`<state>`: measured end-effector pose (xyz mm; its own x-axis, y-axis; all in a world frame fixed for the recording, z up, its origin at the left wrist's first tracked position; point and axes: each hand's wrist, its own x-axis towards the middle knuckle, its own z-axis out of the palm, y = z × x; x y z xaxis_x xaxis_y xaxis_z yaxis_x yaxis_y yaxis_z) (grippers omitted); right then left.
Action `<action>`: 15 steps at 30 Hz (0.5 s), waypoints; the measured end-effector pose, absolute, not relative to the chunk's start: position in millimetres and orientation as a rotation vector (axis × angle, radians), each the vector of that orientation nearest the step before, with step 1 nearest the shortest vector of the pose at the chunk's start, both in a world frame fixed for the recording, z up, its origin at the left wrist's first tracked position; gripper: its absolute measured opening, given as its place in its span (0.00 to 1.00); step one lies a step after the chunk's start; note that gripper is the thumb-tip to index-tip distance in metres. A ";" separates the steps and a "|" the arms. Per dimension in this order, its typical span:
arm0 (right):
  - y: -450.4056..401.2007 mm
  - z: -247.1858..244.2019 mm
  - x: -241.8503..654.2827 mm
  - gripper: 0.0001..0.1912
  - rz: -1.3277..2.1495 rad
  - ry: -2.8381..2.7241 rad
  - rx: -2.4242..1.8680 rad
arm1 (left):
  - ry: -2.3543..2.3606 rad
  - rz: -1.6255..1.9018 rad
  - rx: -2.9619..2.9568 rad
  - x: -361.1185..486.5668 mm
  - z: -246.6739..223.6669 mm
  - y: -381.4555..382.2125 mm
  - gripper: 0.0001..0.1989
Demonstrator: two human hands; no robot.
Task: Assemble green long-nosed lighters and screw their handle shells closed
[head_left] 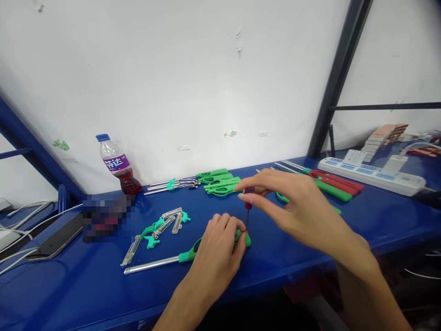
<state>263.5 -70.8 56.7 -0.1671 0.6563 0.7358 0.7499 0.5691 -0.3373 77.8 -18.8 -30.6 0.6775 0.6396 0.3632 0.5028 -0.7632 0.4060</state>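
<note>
My left hand [220, 248] is closed around the green handle of a long-nosed gas lighter [151, 265], which lies on the blue table with its metal tube pointing left. Between thumb and fingers, my right hand [292, 207] pinches a screwdriver [248, 205] with a dark red handle. The screwdriver stands upright, its tip at the handle's right end beside my left fingertips. What the tip touches is too small to make out. Left of my left hand lie clear fuel tanks [165, 226] and turquoise triggers [151, 242].
Green handle shells [220, 184] and metal tubes [172, 185] lie near the wall. Red and green lighters [337, 184] are at the right, beside a white power strip [372, 174]. A bottle of dark drink [119, 165] stands at the back left, near a phone-like dark slab [57, 236].
</note>
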 end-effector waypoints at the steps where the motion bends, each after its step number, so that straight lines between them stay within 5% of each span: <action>1: -69.8 56.2 264.0 0.06 -0.114 -1.894 -1.148 | 0.919 0.709 2.627 77.7 -31.5 -18.7 0.06; 15: -66.0 54.8 263.8 0.05 -0.072 -1.958 -1.209 | 0.982 0.687 2.690 80.2 -36.7 -18.7 0.07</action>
